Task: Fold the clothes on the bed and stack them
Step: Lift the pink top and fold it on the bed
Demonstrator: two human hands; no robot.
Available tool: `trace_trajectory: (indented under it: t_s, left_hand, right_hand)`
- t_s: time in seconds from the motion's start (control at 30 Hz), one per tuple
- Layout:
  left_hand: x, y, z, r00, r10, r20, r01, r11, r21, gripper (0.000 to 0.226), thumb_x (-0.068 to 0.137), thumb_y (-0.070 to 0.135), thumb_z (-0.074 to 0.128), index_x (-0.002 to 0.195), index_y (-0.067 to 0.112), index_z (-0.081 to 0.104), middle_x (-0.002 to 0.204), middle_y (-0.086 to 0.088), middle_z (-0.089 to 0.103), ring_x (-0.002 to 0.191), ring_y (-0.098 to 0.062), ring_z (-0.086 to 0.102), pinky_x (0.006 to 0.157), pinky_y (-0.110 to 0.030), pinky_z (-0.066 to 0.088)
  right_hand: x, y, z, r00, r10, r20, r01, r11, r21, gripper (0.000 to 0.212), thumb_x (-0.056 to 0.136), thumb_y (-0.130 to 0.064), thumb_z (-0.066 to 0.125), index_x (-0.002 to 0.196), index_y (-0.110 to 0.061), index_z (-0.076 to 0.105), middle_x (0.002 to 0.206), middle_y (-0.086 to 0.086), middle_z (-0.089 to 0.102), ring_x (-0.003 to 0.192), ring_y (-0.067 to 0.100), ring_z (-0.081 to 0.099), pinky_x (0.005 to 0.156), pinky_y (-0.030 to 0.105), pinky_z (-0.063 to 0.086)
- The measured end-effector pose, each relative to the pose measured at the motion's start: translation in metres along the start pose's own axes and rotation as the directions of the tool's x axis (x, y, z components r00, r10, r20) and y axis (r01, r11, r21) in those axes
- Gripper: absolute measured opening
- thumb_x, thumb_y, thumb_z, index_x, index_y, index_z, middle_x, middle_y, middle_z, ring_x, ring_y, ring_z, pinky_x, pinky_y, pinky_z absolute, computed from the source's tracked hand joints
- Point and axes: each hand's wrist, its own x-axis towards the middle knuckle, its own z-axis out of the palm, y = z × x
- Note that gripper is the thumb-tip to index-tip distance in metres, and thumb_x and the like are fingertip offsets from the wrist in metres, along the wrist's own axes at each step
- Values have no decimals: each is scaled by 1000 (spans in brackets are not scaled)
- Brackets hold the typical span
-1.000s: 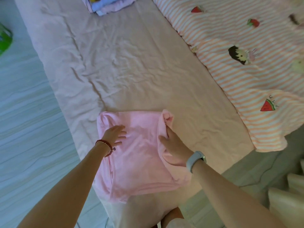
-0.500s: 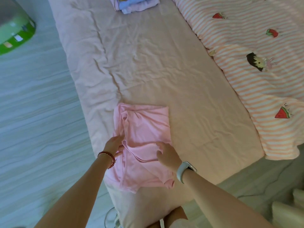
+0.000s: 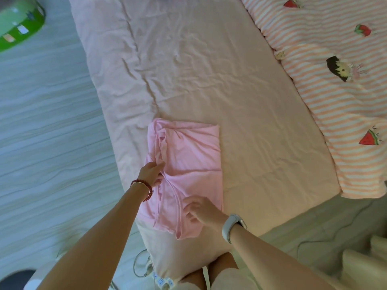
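The pink garment point(image 3: 188, 164) lies partly folded near the bed's point(image 3: 209, 70) foot edge, left hand point(image 3: 149, 173) pinching its side fold, right hand point(image 3: 201, 208) loosely curled on the hem, so final folding and stacking look left to do

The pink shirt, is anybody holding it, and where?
Yes. The left hand pinches the pink shirt at a fold on its left edge. The right hand touches its lower part; its grip cannot be told.
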Motion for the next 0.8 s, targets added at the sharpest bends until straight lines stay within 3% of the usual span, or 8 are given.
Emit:
trace_trajectory:
  t_s: [0.2, 0.3, 0.43, 0.5, 0.57, 0.63, 0.7, 0.8]
  left_hand:
    - [9, -7, 19, 974, 197, -110, -158, 944, 290, 35, 85, 21, 61, 118, 11, 52, 89, -5, 58, 85, -27, 55, 76, -34, 48]
    - [12, -12, 23, 954, 248, -170, -161, 899, 407, 35, 87, 12, 50, 121, 5, 48, 94, -9, 56, 91, -31, 56, 73, -31, 41]
    - [11, -20, 18, 941, 284, -186, -229, 936, 268, 18, 89, 2, 44, 105, -2, 52, 80, -5, 53, 77, -25, 49, 66, -28, 39]
    - [12, -21, 13, 947, 278, -160, -241, 946, 217, 7, 90, 1, 45, 92, 4, 51, 70, 2, 47, 70, -21, 43, 58, -24, 38]
    - [14, -19, 10, 951, 274, -141, -244, 949, 200, 7, 91, 1, 46, 88, 6, 50, 69, 3, 46, 70, -20, 43, 58, -22, 38]
    - [15, -17, 8, 953, 273, -128, -247, 951, 185, 6, 91, 1, 47, 92, 6, 52, 72, 2, 48, 71, -18, 44, 58, -19, 38]
    - [16, -16, 8, 956, 267, -120, -244, 953, 179, 6, 91, 3, 47, 93, 5, 52, 74, 0, 49, 71, -19, 45, 58, -20, 38]
    - [13, -17, 10, 953, 275, -123, -255, 954, 158, 5, 93, 5, 45, 91, 7, 48, 72, 3, 48, 67, -15, 45, 54, -15, 38]
  right_hand:
    - [26, -24, -48, 886, -269, -379, 173, 948, -267, 30, 91, -3, 38, 112, -8, 59, 109, 11, 65, 100, 25, 59, 90, 29, 44]
    - [41, -37, -69, 835, -408, -368, 170, 829, -533, 35, 91, -6, 42, 124, -11, 53, 123, 10, 55, 114, 26, 50, 93, 27, 37]
    - [43, -37, -74, 917, -312, -248, -50, 526, -849, 32, 91, -26, 45, 122, -23, 50, 123, 0, 54, 115, 25, 47, 90, 36, 36]
    - [33, -24, -61, 995, -104, -14, 61, 681, -730, 26, 91, -27, 48, 115, -24, 57, 116, -1, 61, 110, 23, 55, 87, 30, 40]
    - [19, -8, -44, 922, 100, 374, 20, 953, -303, 22, 89, -29, 57, 111, -29, 60, 107, 1, 66, 105, 23, 61, 82, 28, 43]
    - [16, 3, -35, 877, 61, 476, -136, 983, 124, 23, 89, -24, 60, 112, -26, 60, 93, 6, 68, 93, 23, 66, 75, 30, 50]
    - [25, 3, -36, 986, 37, 165, -82, 957, 278, 24, 91, -8, 53, 113, -10, 60, 78, 5, 65, 69, 16, 65, 62, 24, 54]
    - [39, -7, -53, 950, -35, -311, 91, 982, 168, 22, 91, 0, 43, 96, -9, 62, 69, 2, 59, 54, 13, 54, 47, 18, 47]
